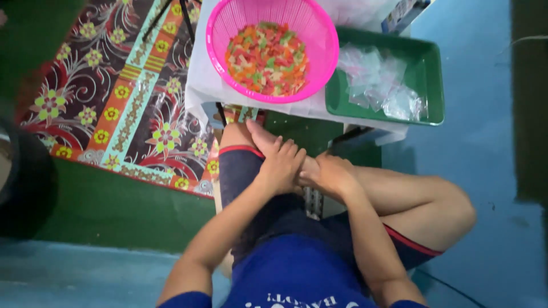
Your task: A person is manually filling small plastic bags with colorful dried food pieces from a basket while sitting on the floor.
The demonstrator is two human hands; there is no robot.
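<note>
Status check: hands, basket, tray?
Left hand and right hand together over lap, holding nothing visible. Pink basket of colourful snacks untouched. Green tray of clear bags beside it. Nothing blocking.

Blue short-sleeved shirt (297, 274) with white lettering, dark red-trimmed shorts (240, 165).

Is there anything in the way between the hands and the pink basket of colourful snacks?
Nothing visible blocks them. The left hand and right hand rest together over the lap, and the pink basket sits just ahead on the white-covered table, beside the green tray of small clear bags.
</note>
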